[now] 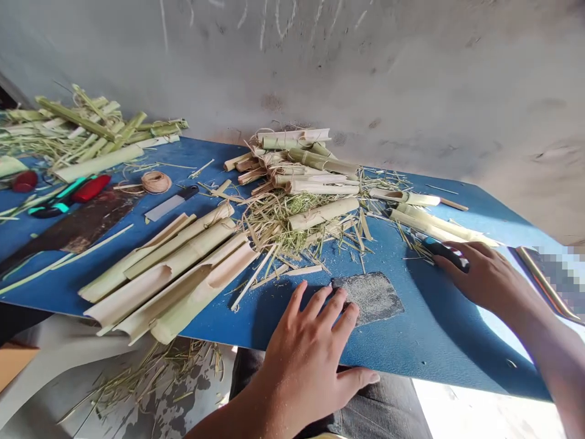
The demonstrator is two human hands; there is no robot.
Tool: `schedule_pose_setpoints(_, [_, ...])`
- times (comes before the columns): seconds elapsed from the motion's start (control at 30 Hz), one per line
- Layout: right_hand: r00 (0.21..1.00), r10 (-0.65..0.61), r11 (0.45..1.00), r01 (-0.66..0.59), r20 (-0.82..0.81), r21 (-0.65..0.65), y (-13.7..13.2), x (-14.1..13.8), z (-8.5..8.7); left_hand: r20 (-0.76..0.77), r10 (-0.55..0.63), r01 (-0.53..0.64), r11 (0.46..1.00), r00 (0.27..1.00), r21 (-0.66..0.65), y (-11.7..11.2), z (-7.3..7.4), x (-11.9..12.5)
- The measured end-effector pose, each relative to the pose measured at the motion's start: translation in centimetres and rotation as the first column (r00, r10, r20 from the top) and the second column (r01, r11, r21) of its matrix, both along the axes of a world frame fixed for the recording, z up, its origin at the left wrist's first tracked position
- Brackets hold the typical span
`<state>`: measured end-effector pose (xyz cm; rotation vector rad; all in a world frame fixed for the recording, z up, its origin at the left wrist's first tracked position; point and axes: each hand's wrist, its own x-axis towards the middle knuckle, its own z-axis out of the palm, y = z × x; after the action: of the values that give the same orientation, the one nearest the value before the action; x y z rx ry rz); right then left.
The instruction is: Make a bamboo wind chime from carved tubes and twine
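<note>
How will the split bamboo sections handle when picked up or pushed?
The split bamboo sections are probably stiff, since they keep their curved trough shape as they lie. Their thin walls suggest they are light for their size, and the cut edges may splinter. Their rounded backs could let them rock or roll on the blue board.

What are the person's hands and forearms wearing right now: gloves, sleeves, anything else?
The left hand and right hand are bare, with no gloves, rings or watch showing. The left forearm and right forearm show no sleeves or bands. Dark grey trousers are visible below.
</note>
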<state>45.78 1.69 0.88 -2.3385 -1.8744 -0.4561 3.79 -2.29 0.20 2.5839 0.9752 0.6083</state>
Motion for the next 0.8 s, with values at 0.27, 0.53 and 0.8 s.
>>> schedule_pose_setpoints(0.27, [0.999, 0.028, 0.994, -0.025, 0.033, -0.106, 3.1, 0.9, 7.2, -0.018, 0.012, -0.013, 1.0, 1.0, -0.029, -0.1, 0.5, 0.3])
schedule_pose_setpoints(0.53, [0.999, 0.02, 0.966, -0.03, -0.045, -0.256, 9.7, 5.2, 6.1, -0.064, 0.07, -0.067, 0.997, 0.996, 0.045, -0.5, 1.1, 0.8])
schedule_pose_setpoints(0.8, [0.996, 0.07, 0.973, -0.079, -0.051, -0.215, 12.0, 5.9, 5.6, -0.121, 0.074, -0.057, 0.989, 0.99, 0.133, -0.6, 1.0, 0.9])
